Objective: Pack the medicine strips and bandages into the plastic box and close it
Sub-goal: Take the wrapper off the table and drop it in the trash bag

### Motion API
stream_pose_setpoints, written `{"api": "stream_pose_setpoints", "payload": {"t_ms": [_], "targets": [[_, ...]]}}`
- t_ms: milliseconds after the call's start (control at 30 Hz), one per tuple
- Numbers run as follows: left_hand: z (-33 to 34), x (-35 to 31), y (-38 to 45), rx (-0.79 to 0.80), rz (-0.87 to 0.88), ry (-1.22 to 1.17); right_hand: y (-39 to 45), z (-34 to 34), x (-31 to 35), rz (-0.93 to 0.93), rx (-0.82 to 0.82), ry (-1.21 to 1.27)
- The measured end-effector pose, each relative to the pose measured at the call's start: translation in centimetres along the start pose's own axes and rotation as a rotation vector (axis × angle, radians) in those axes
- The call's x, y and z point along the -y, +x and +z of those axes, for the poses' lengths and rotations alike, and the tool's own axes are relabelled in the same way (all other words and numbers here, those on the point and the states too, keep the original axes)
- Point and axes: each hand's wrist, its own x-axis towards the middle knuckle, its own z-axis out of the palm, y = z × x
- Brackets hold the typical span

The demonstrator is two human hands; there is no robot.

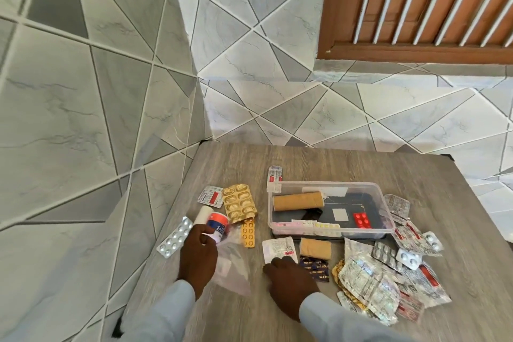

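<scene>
- Clear plastic box (387, 204) is sitting open at 1 o'clock on the wooden table (347, 164); a tan bandage roll (298, 201), a red pill strip (361, 220) and a few pale strips are lying inside already.
- Left hand (199, 251) is curling around a white bottle (217, 226) with an orange and blue label at 10 o'clock, fingers wrapping it; a white roll (201, 215) is lying just beside.
- Right hand (291, 276) is resting palm down at 6 o'clock, fingertips touching a white sachet (277, 250); cannot tell if it is pinching it yet.
- Gold strip (239, 202), orange strip (248, 233) and silver strip (175, 236) are waiting at 10 to 11 o'clock; a crumpled foil pile (388, 280) is sprawling at 4 o'clock; a folded tan bandage (315, 248) is lying just below the box.
- Lid: something dark is showing under the box, cannot tell if that is it.
- Doing it well, my call: lifting the bottle clear of the thin plastic bag (233, 266), laying flat strips along the box floor and keeping bulky rolls low so the box is closing cleanly.
</scene>
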Motion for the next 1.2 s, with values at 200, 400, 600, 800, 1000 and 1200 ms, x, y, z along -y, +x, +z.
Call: {"api": "stream_pose_setpoints", "payload": {"t_ms": [200, 400, 600, 800, 1000, 1200], "targets": [[-0.6, 0.5, 1.2, 0.057, -0.015, -0.007, 3.9, 0.3, 1.3, 0.064, -0.053, -0.232], [-1.3, 1.5, 3.5, 0.107, 0.0, -0.021, 5.4, 0.5, 0.9, 0.103, -0.033, -0.166], [-1.5, 1.4, 5.2, 0.156, 0.009, -0.02, 5.4, 0.4, 1.4, 0.207, -0.076, -0.009], [-2.7, 0.3, 6.5, 0.245, -0.028, -0.156, 4.3, -1.3, 3.0, 0.286, -0.394, 0.547], [-4.4, -1.0, 7.1, 0.365, -0.067, -0.402, 2.5, -4.7, 2.9, 0.453, -0.439, 1.502], [-1.5, -3.6, 5.5, 0.453, 0.071, -0.317, -2.0, -8.4, 1.3, 0.372, -0.6, 1.955]]}}
